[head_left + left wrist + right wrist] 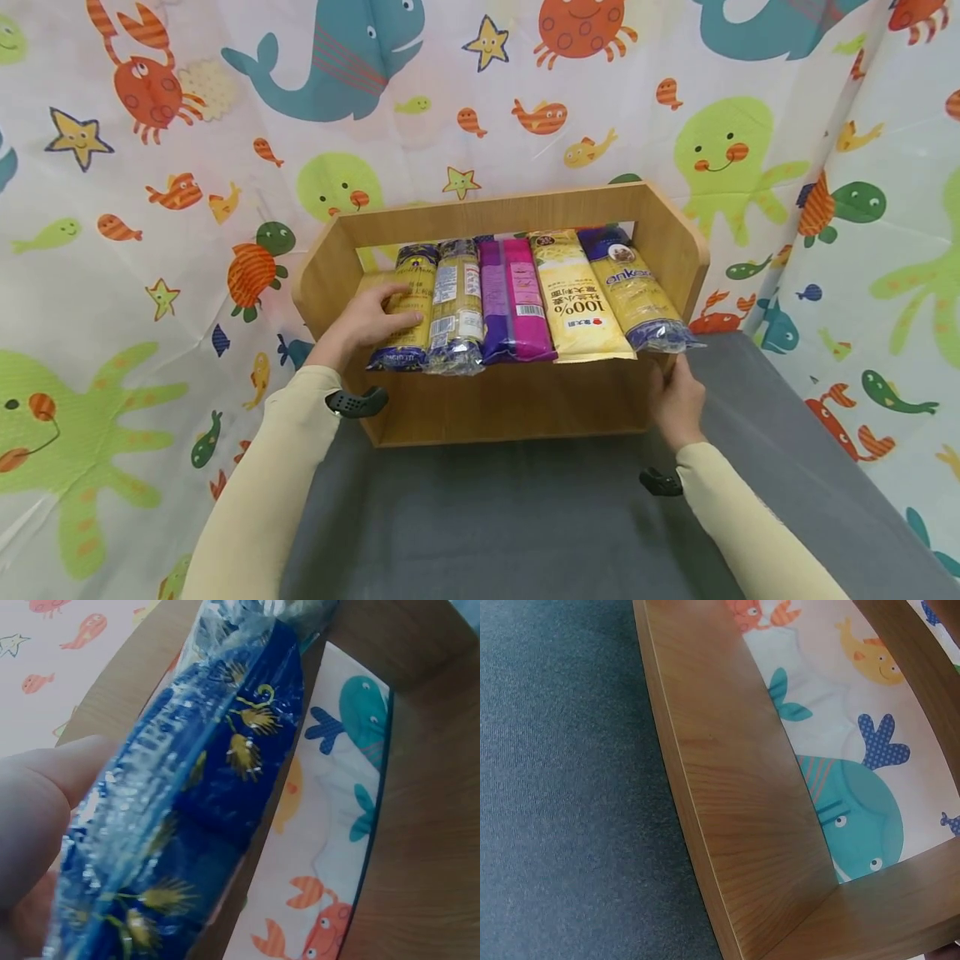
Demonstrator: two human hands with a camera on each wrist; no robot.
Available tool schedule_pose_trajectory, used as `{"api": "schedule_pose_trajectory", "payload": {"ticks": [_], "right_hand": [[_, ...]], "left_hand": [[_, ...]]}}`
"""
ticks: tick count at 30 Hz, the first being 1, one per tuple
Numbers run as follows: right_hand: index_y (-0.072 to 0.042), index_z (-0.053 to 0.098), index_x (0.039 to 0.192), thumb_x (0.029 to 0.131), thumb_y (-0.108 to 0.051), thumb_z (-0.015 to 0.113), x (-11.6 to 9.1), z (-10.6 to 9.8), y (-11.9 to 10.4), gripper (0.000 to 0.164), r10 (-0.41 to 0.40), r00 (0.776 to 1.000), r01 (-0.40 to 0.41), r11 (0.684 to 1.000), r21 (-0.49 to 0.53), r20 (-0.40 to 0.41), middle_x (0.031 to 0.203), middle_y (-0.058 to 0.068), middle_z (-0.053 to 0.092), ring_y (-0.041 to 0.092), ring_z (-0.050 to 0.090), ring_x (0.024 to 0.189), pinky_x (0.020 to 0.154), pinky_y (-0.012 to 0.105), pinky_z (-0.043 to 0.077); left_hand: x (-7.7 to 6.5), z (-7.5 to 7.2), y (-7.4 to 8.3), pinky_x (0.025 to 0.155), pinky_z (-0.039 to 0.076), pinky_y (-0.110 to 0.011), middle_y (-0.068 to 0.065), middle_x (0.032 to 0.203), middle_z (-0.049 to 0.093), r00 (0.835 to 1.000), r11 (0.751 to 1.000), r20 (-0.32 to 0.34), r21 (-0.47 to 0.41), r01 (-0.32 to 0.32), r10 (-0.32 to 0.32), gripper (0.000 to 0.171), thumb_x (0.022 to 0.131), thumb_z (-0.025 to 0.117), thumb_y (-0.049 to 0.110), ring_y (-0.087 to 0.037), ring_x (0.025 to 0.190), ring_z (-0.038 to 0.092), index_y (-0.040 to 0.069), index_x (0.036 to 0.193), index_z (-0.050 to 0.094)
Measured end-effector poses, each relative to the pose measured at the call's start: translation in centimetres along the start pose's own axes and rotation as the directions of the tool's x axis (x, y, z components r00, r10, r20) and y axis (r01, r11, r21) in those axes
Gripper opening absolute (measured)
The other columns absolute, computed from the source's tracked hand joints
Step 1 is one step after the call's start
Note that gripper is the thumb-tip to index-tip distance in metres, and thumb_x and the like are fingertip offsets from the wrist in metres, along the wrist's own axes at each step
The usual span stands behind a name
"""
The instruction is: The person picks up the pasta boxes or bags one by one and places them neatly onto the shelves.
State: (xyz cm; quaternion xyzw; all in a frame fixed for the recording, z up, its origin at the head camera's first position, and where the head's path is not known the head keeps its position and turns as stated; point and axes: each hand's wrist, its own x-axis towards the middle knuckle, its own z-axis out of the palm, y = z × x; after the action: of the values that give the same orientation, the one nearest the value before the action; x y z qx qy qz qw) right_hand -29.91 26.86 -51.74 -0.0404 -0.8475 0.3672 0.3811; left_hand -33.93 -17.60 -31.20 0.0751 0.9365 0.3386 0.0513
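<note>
On the upper level of a wooden shelf lie several packs of pasta side by side. My left hand rests on the leftmost spaghetti pack, thumb and forefinger stretched across its yellow front. That pack's shiny blue end fills the left wrist view, with the thumb beside it. At the other side, my right hand grips the shelf's right side panel, below the rightmost pack; part of its fingers is hidden. The right wrist view shows the wooden lower board.
Between the outer packs lie a clear-wrapped spaghetti pack, a purple pack and a pale yellow pack. The shelf stands on a grey table, close to a curtain printed with sea animals.
</note>
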Motion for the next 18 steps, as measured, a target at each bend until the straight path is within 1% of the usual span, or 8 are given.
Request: {"api": "schedule_pose_trajectory", "payload": {"ticks": [5,8,11,13,15,18], "right_hand": [[0.005,0.054,0.114,0.103,-0.012,0.057,-0.2,0.3,-0.6,0.021,0.037,0.998,-0.037,0.999,0.009,0.049,0.098,0.034,0.07,0.051,0.069,0.084,0.068,0.061,0.053],[0.005,0.053,0.117,0.104,-0.013,0.056,-0.3,0.4,-0.8,0.022,0.055,0.996,-0.056,0.998,0.013,0.074,0.103,0.034,0.07,0.051,0.07,0.088,0.072,0.062,0.055],[0.005,0.054,0.113,0.103,-0.012,0.057,-0.3,0.6,-0.6,0.021,0.025,0.999,-0.026,1.0,0.018,0.046,0.097,0.034,0.07,0.051,0.069,0.082,0.067,0.061,0.053],[0.006,0.054,0.111,0.102,-0.01,0.058,-0.3,0.5,-0.4,0.019,0.002,1.0,-0.003,1.0,0.019,0.026,0.092,0.034,0.069,0.051,0.068,0.077,0.063,0.06,0.051],[0.007,0.055,0.108,0.1,-0.008,0.059,-0.2,0.4,-0.1,0.018,-0.023,1.0,0.023,1.0,0.02,-0.001,0.087,0.034,0.068,0.05,0.066,0.072,0.06,0.059,0.047],[0.007,0.055,0.107,0.099,-0.007,0.059,0.0,0.0,0.2,0.017,-0.028,1.0,0.029,0.999,0.019,-0.011,0.085,0.034,0.067,0.05,0.065,0.071,0.059,0.057,0.046]], "left_hand": [[-0.3,-0.1,-0.4,0.11,0.045,-0.049,-0.017,0.148,0.053,1.0,1.0,-0.016,-0.001,-0.008,0.008,0.07,0.094,0.071,0.038,-0.032,0.12,0.055,0.013,0.154,0.045],[-0.6,-0.2,-0.8,0.111,0.044,-0.05,-0.017,0.149,0.052,1.0,1.0,-0.016,0.004,-0.015,0.015,0.069,0.096,0.069,0.04,-0.032,0.121,0.054,0.014,0.155,0.044],[-1.2,-0.4,-1.1,0.115,0.042,-0.052,-0.017,0.151,0.05,1.0,1.0,-0.009,-0.009,-0.015,0.015,0.069,0.097,0.067,0.042,-0.033,0.125,0.053,0.015,0.156,0.042],[-1.7,-0.6,-1.1,0.118,0.038,-0.054,-0.017,0.155,0.047,1.0,1.0,-0.008,-0.014,-0.018,0.018,0.07,0.097,0.066,0.042,-0.035,0.134,0.05,0.015,0.156,0.042],[-2.3,-0.8,-0.9,0.121,0.034,-0.055,-0.017,0.159,0.042,0.999,0.999,-0.004,-0.018,-0.032,0.032,0.069,0.098,0.066,0.041,-0.038,0.143,0.045,0.014,0.156,0.042],[-3.6,-1.2,-0.7,0.124,0.029,-0.056,-0.017,0.164,0.036,0.998,0.997,-0.002,-0.005,-0.071,0.071,0.066,0.098,0.066,0.038,-0.041,0.151,0.035,0.012,0.155,0.043]]}}
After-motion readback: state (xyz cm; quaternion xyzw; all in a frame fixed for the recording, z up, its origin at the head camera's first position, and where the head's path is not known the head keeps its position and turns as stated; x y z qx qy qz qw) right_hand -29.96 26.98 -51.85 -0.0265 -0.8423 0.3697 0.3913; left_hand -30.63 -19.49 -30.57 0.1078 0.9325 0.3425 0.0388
